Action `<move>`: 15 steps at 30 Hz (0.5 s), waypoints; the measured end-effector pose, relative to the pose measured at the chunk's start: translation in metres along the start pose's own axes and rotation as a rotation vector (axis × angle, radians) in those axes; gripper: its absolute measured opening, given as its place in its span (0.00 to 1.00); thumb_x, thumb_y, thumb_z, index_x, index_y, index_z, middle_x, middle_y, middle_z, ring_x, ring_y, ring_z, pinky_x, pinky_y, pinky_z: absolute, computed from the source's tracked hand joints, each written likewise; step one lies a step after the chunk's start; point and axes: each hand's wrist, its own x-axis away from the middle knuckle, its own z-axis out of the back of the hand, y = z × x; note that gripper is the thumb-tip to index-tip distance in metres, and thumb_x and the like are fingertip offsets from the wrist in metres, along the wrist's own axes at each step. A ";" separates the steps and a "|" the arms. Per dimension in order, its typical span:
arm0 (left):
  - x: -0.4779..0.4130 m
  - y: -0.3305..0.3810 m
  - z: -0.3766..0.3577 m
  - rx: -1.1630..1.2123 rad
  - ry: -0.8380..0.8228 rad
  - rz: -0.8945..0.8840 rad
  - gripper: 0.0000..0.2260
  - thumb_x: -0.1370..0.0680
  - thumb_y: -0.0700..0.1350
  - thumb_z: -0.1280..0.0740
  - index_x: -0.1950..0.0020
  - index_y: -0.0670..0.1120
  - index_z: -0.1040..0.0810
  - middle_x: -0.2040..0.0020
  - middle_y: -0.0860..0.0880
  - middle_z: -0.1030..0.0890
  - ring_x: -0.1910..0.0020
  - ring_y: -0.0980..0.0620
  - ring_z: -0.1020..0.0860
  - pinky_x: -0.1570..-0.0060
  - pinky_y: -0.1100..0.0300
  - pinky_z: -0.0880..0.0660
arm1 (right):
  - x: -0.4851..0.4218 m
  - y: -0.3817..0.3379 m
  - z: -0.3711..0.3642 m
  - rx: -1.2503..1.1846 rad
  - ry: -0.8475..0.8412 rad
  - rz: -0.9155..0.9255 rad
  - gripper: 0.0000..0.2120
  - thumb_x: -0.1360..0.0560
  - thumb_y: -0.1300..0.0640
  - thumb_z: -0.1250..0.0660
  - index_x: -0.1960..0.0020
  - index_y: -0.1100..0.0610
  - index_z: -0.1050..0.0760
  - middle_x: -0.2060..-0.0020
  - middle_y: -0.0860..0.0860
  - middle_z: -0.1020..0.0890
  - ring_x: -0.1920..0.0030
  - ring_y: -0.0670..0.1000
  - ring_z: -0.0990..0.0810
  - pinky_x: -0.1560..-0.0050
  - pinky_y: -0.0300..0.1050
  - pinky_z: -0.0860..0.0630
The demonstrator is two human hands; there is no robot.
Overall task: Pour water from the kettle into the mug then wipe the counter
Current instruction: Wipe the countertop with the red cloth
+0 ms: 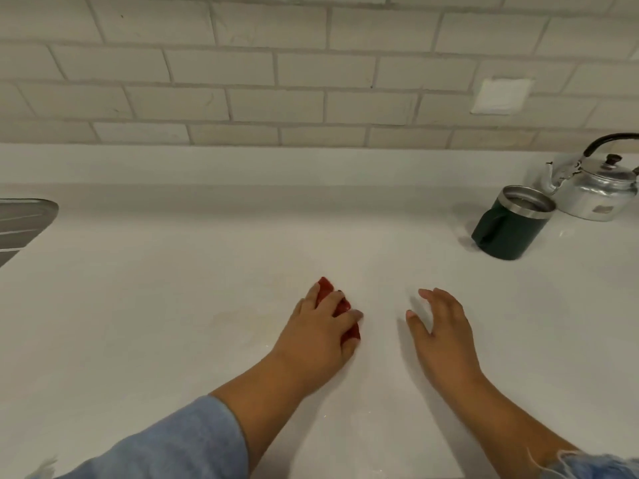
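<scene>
Nearest me, my left hand (320, 331) presses a red cloth (337, 305) flat on the white tabletop (173, 288), fingers spread over it. My right hand (441, 326) hovers beside, fingers loosely apart, holding nothing. Far right, the kettle (594, 188) points its spout left toward the upright green mug (511, 226).

We count one kettle (596, 188), one mug (511, 227), one red cloth (337, 307) and two hands: left hand (320, 335), right hand (441, 328)
</scene>
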 end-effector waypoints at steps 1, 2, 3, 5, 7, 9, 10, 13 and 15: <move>0.001 -0.013 0.005 0.009 0.055 0.008 0.20 0.23 0.55 0.42 0.32 0.54 0.28 0.29 0.46 0.31 0.27 0.39 0.39 0.26 0.46 0.43 | -0.001 0.005 0.000 0.059 -0.022 0.005 0.20 0.22 0.51 0.38 0.31 0.53 0.32 0.29 0.54 0.33 0.29 0.54 0.35 0.28 0.54 0.40; 0.005 -0.029 0.010 0.015 0.131 0.022 0.18 0.24 0.52 0.40 0.37 0.49 0.23 0.36 0.43 0.24 0.32 0.39 0.32 0.28 0.46 0.39 | -0.001 0.008 -0.002 0.116 -0.042 0.016 0.20 0.22 0.51 0.38 0.32 0.52 0.31 0.29 0.53 0.32 0.29 0.54 0.36 0.27 0.55 0.42; 0.011 -0.050 0.014 0.013 0.215 0.058 0.17 0.26 0.49 0.40 0.42 0.46 0.19 0.43 0.41 0.20 0.38 0.38 0.26 0.30 0.46 0.35 | -0.002 0.010 -0.004 0.167 -0.057 0.027 0.19 0.22 0.50 0.39 0.32 0.51 0.31 0.29 0.52 0.32 0.28 0.53 0.37 0.27 0.55 0.44; 0.029 -0.093 0.026 0.024 0.246 0.279 0.13 0.27 0.44 0.39 0.49 0.43 0.18 0.48 0.41 0.20 0.44 0.38 0.24 0.40 0.48 0.29 | -0.004 0.011 -0.009 0.247 -0.067 0.029 0.19 0.22 0.49 0.40 0.32 0.49 0.31 0.29 0.49 0.34 0.27 0.50 0.39 0.26 0.55 0.49; 0.042 -0.122 0.038 0.044 0.231 0.528 0.11 0.25 0.41 0.37 0.45 0.43 0.19 0.44 0.42 0.23 0.45 0.37 0.26 0.47 0.49 0.26 | -0.006 0.011 -0.012 0.290 -0.060 0.030 0.19 0.22 0.48 0.41 0.31 0.48 0.32 0.28 0.48 0.34 0.26 0.50 0.41 0.26 0.56 0.50; 0.033 -0.122 0.043 0.054 0.295 0.555 0.13 0.24 0.41 0.36 0.41 0.43 0.20 0.41 0.43 0.23 0.44 0.38 0.26 0.47 0.49 0.25 | -0.005 0.012 -0.013 0.325 -0.054 0.042 0.20 0.22 0.47 0.42 0.31 0.48 0.33 0.28 0.48 0.35 0.26 0.50 0.41 0.26 0.57 0.49; 0.022 -0.110 0.043 0.079 0.336 0.471 0.13 0.25 0.40 0.36 0.42 0.42 0.20 0.41 0.42 0.23 0.44 0.39 0.25 0.46 0.50 0.25 | -0.005 0.013 -0.014 0.340 -0.054 0.047 0.20 0.22 0.47 0.42 0.31 0.48 0.33 0.28 0.48 0.35 0.26 0.50 0.41 0.26 0.57 0.48; -0.016 -0.057 0.029 0.140 0.305 0.102 0.14 0.28 0.37 0.35 0.44 0.42 0.19 0.42 0.41 0.22 0.44 0.38 0.25 0.39 0.51 0.28 | -0.003 0.015 -0.014 0.362 -0.062 0.051 0.20 0.21 0.46 0.44 0.30 0.47 0.34 0.27 0.48 0.35 0.26 0.50 0.41 0.26 0.57 0.49; -0.029 -0.029 0.008 0.080 0.168 -0.037 0.17 0.25 0.41 0.37 0.36 0.46 0.23 0.32 0.43 0.27 0.33 0.38 0.32 0.29 0.49 0.38 | -0.003 0.015 -0.014 0.369 -0.065 0.055 0.20 0.21 0.46 0.44 0.30 0.47 0.35 0.27 0.48 0.35 0.26 0.50 0.41 0.26 0.58 0.48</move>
